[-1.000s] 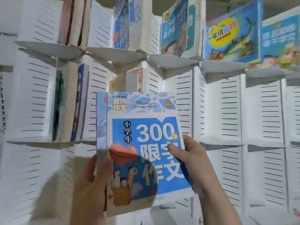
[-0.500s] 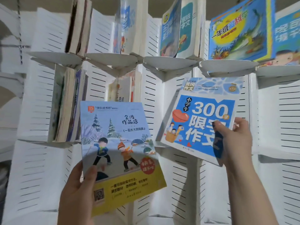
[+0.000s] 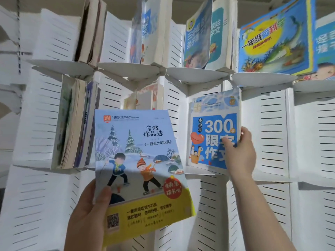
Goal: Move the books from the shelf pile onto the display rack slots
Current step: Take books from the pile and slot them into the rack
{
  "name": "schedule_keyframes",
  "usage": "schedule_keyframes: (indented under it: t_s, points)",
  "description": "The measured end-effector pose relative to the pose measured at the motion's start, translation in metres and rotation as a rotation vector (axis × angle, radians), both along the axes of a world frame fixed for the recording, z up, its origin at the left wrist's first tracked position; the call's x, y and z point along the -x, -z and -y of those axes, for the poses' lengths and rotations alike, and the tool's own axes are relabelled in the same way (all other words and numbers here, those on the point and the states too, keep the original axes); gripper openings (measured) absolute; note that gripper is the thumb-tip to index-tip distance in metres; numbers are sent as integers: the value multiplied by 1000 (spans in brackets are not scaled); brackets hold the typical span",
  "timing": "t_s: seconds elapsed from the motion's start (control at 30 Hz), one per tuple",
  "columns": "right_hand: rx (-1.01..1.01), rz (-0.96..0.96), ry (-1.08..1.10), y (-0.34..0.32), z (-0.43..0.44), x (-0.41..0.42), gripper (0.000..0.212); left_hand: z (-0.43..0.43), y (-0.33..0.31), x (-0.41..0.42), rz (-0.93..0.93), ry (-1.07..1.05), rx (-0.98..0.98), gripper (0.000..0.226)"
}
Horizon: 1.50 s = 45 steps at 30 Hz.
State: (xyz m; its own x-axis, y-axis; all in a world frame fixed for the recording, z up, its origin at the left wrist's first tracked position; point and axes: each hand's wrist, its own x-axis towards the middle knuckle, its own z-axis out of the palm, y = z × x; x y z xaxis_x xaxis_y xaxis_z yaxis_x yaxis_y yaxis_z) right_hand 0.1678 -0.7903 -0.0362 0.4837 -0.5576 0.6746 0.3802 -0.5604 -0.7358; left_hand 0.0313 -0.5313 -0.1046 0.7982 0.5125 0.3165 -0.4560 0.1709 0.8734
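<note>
1. Since the earlier frames, the blue 300 book (image 3: 213, 131) has left the front of the pile in the hands. It has swung from a tilt to nearly upright and gone into a slot of the display rack (image 3: 272, 133), right of centre.
2. Its cover faces out. Its top sits just under a round white ledge (image 3: 197, 76), and its bottom edge is at the slot's floor; I cannot tell whether it rests there yet.
3. The right hand (image 3: 239, 154) holds this book at its lower right, with the thumb on the cover and the fingers wrapped round the right edge.
4. The winter-scene book (image 3: 141, 169), now uncovered, is nearer and to the left, in front of the rack and apart from it, slightly tilted.
5. The left hand (image 3: 87, 214) grips it at the lower left corner, thumb pressed on the cover and the other fingers hidden behind.
6. Left of that book, in the same row, a slot holds a stack of upright books (image 3: 76, 124) seen from their page edges.
7. Behind the winter-scene book's top, another slot shows part of a pale book (image 3: 130, 102), too hidden to read.
8. The row above carries more books: worn ones (image 3: 92, 31) at far left, a blue-and-white one (image 3: 143, 29), a teal-and-blue pair (image 3: 201, 33), and a yellow-and-blue book (image 3: 275, 38) facing out at right.
</note>
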Motion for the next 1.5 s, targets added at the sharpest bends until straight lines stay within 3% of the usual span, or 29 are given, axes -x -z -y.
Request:
schedule_keyframes:
  t_s: [0.1,0.27,0.37,0.43,0.5,0.57,0.63,0.73,0.87,0.97,1.07,1.23,1.43,1.5]
  points:
    - [119,-95,113,13,-4,-11,48,-4,-1,-4,0,26,9,17]
    - [111,-292,1,20,-5,-8,60,5,-4,-9,27,124,62,20]
    - [-40,-128,-72,26,-11,35,72,11,-4,-14,32,133,37,22]
    - [-180,-74,-242,34,-22,73,63,20,-7,-14,41,161,0,22]
    - [-327,-149,-551,43,-29,95,43,28,-9,-13,54,195,-29,16]
    - [-302,-278,-787,51,-30,103,24,36,-11,-12,73,237,-94,14]
    - [-217,-320,-874,59,-29,105,22,40,-12,-15,62,284,-118,13]
    - [-258,-203,-818,67,-26,102,26,44,-15,-27,13,400,-83,21]
    - [-366,-38,-596,65,-14,92,21,59,-24,-44,20,424,-327,22]
    - [-335,86,-364,52,1,82,11,64,-22,-49,39,356,-426,54]
    - [-294,173,-194,36,8,71,13,61,-6,-46,26,347,-428,57]
    - [-196,174,-30,21,10,47,13,52,11,-41,25,341,-263,45]
    - [-96,67,-36,37,-2,20,18,40,12,-37,41,232,-228,32]
    - [-27,34,31,41,-6,10,29,37,15,-34,28,214,-243,35]
